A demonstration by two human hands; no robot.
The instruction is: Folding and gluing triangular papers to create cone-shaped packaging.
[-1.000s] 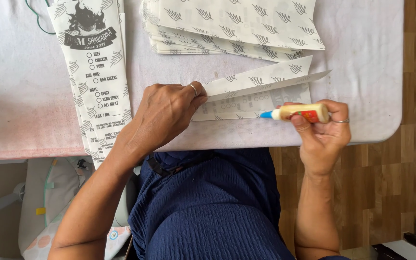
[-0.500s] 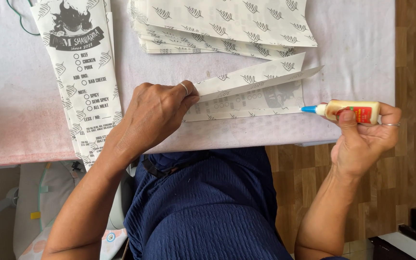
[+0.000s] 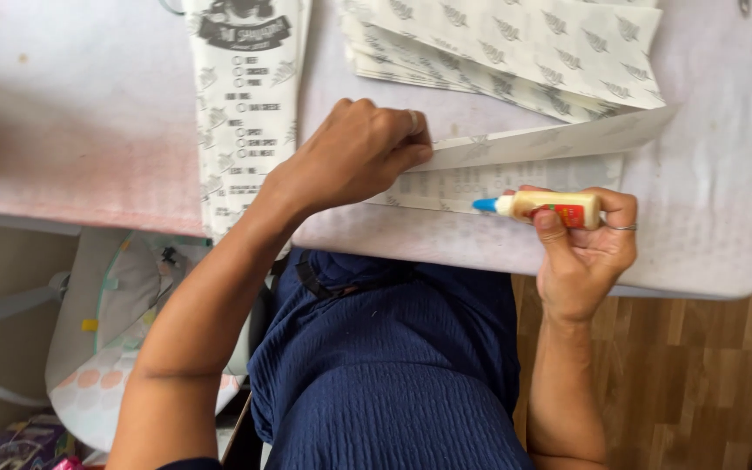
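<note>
My left hand point(image 3: 354, 152) presses down on a folded printed paper sheet point(image 3: 533, 165) at the near edge of the table, pinching its raised upper flap. My right hand point(image 3: 589, 248) grips a small cream glue bottle point(image 3: 550, 207) with a blue nozzle. The nozzle tip touches the lower layer of the sheet, just under the lifted flap. A ring shows on each hand.
A stack of leaf-patterned paper sheets point(image 3: 515, 48) lies at the far side of the white table point(image 3: 724, 235). A long printed paper bag point(image 3: 245, 96) lies to the left of my left hand. Wooden floor point(image 3: 707, 383) shows at the right; a padded seat point(image 3: 106, 348) stands lower left.
My right hand moved the glue bottle from beyond the sheet's right end back leftwards onto the lower layer. My left hand stayed on the flap.
</note>
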